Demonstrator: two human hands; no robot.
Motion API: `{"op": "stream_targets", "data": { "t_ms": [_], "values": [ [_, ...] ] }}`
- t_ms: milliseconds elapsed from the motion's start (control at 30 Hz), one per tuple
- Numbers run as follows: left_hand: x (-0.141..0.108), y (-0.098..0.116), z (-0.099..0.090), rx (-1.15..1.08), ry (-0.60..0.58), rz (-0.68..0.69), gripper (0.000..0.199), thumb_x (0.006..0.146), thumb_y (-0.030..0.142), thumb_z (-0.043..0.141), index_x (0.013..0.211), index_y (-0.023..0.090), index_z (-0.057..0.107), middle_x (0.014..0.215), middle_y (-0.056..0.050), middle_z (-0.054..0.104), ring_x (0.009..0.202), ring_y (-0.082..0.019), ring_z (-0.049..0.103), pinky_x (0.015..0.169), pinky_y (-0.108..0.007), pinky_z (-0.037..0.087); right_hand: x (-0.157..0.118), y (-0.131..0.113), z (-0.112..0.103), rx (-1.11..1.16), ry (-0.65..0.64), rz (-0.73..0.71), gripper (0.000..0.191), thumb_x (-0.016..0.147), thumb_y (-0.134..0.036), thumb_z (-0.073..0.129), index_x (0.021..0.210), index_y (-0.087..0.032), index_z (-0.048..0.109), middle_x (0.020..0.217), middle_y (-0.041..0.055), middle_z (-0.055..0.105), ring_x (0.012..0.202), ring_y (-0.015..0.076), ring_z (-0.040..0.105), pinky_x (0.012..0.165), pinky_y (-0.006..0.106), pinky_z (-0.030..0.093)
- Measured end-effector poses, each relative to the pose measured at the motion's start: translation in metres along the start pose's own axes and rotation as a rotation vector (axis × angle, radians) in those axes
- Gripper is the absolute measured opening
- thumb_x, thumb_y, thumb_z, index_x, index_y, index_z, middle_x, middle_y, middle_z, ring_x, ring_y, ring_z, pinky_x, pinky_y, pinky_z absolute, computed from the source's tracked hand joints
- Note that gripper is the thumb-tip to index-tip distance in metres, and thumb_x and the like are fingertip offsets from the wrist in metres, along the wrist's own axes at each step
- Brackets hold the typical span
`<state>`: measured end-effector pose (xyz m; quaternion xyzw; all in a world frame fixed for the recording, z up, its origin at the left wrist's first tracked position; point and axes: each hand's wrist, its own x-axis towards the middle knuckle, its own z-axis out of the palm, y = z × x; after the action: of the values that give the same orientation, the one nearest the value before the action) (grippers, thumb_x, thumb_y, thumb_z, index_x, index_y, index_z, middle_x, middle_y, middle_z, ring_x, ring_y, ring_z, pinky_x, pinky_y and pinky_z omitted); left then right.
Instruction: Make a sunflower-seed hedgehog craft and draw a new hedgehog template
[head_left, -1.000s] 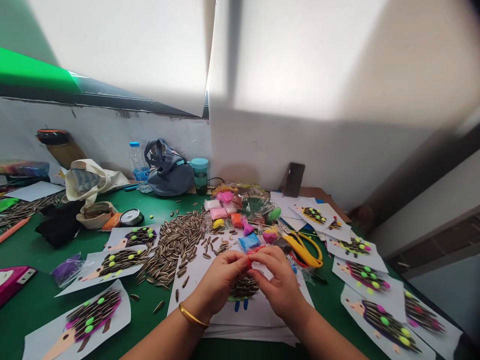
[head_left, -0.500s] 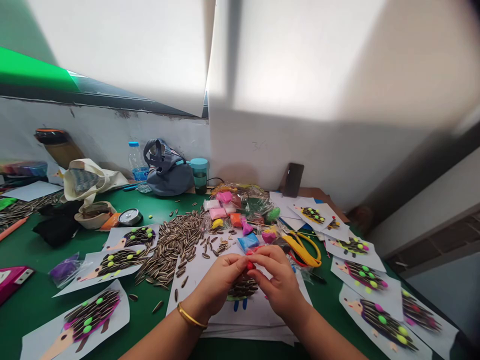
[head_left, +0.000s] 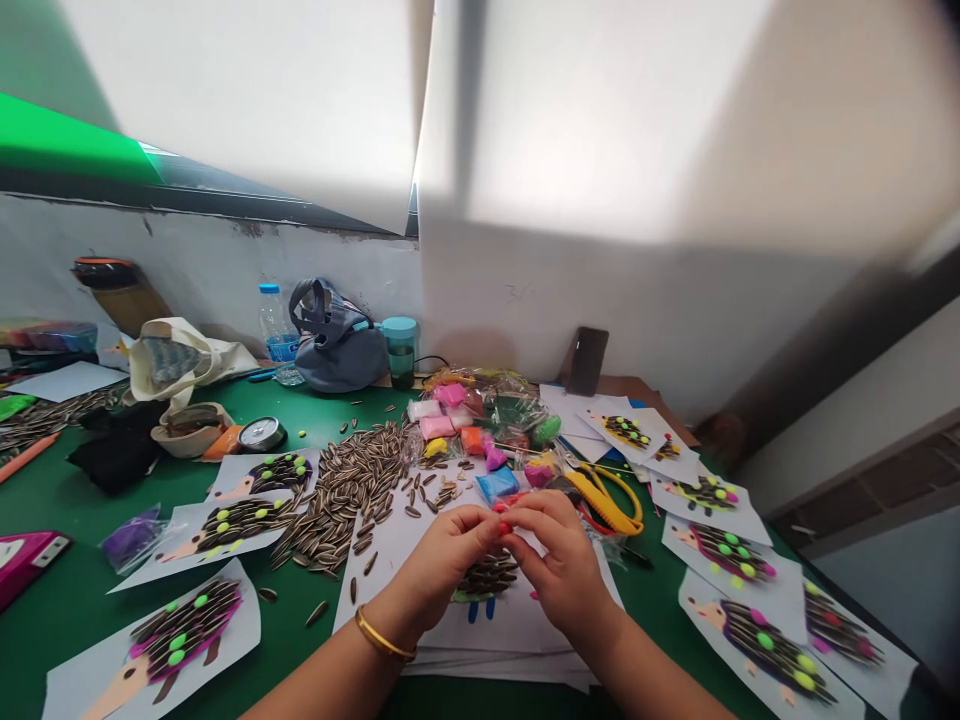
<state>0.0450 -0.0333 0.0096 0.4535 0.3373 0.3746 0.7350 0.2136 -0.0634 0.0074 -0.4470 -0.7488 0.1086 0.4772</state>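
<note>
Between the fingertips of both hands is a small piece of red clay (head_left: 505, 526). My left hand (head_left: 454, 555), with a gold bracelet at its wrist, pinches it from the left. From the right, my right hand (head_left: 551, 555) closes its fingers on the same piece. Below them on white paper (head_left: 397, 590) lies a seed-covered hedgehog figure (head_left: 487, 577) with a green edge and two blue legs (head_left: 481, 609); the hands hide part of it.
A pile of striped seeds (head_left: 349, 490) is left of the paper. Bagged clay packs (head_left: 450, 425) and yellow-handled scissors (head_left: 607, 500) lie beyond the hands. Finished hedgehog pictures (head_left: 757, 640) flank both sides. A bottle (head_left: 279, 345), blue bag (head_left: 337, 345) and phone (head_left: 587, 360) stand behind.
The fingertips have shifted slightly around the red clay, and less of it shows below them. Both hands remain together over the paper.
</note>
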Motion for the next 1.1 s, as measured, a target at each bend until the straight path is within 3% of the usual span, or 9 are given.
{"op": "stream_targets", "data": {
  "t_ms": [167, 400, 533, 733, 933, 1100],
  "values": [
    [0.0007, -0.0023, -0.0015, -0.012, 0.016, -0.025, 0.038, 0.076, 0.05, 0.075, 0.076, 0.012, 0.069, 0.065, 0.001, 0.055, 0.062, -0.01, 0.042, 0.061, -0.023, 0.031, -0.0011, 0.0014, 0.0007, -0.007, -0.013, -0.017, 0.023, 0.091, -0.026, 0.063, 0.114, -0.027, 0.066, 0.105, 0.0066, 0.063, 0.1, 0.0237, 0.056, 0.086, 0.041, 0.047],
    [0.0006, -0.0034, -0.0014, -0.019, 0.016, -0.025, 0.035, 0.074, 0.047, 0.077, 0.081, 0.014, 0.071, 0.07, 0.0, 0.058, 0.065, -0.01, 0.045, 0.062, -0.023, 0.033, -0.0012, 0.0023, -0.0005, -0.012, -0.002, -0.026, 0.022, 0.092, -0.026, 0.061, 0.112, -0.029, 0.069, 0.103, 0.006, 0.064, 0.099, 0.0236, 0.056, 0.085, 0.041, 0.047],
    [0.001, -0.0025, -0.0009, -0.018, 0.039, 0.004, 0.038, 0.075, 0.05, 0.075, 0.073, 0.013, 0.067, 0.064, 0.002, 0.054, 0.061, -0.01, 0.042, 0.06, -0.023, 0.032, -0.0008, 0.0025, 0.0001, 0.009, -0.019, -0.029, 0.029, 0.093, -0.025, 0.059, 0.122, -0.029, 0.064, 0.108, 0.0066, 0.064, 0.103, 0.0238, 0.055, 0.088, 0.042, 0.046],
    [0.001, -0.0048, -0.0013, -0.02, -0.007, 0.0, 0.042, 0.079, 0.054, 0.07, 0.074, 0.012, 0.066, 0.066, 0.001, 0.053, 0.062, -0.01, 0.041, 0.059, -0.023, 0.03, 0.0014, 0.0008, 0.0008, 0.083, 0.013, 0.002, 0.013, 0.092, -0.026, 0.062, 0.102, -0.026, 0.069, 0.103, 0.0066, 0.064, 0.1, 0.0232, 0.057, 0.089, 0.041, 0.047],
    [-0.0006, -0.0027, 0.0004, -0.034, -0.01, -0.04, 0.039, 0.073, 0.05, 0.076, 0.075, 0.012, 0.067, 0.066, 0.0, 0.056, 0.063, -0.011, 0.044, 0.06, -0.024, 0.033, 0.0006, -0.0007, 0.0009, 0.057, -0.017, -0.013, 0.017, 0.09, -0.03, 0.065, 0.107, -0.027, 0.068, 0.106, 0.0066, 0.065, 0.102, 0.024, 0.057, 0.089, 0.042, 0.048],
    [-0.001, -0.001, 0.0016, -0.018, -0.019, -0.042, 0.04, 0.076, 0.052, 0.073, 0.071, 0.013, 0.065, 0.061, 0.003, 0.051, 0.058, -0.009, 0.039, 0.056, -0.022, 0.029, 0.001, -0.0008, 0.0001, 0.046, 0.012, -0.015, 0.009, 0.091, -0.026, 0.063, 0.098, -0.026, 0.068, 0.104, 0.0067, 0.065, 0.101, 0.024, 0.057, 0.087, 0.042, 0.048]
  ]
}}
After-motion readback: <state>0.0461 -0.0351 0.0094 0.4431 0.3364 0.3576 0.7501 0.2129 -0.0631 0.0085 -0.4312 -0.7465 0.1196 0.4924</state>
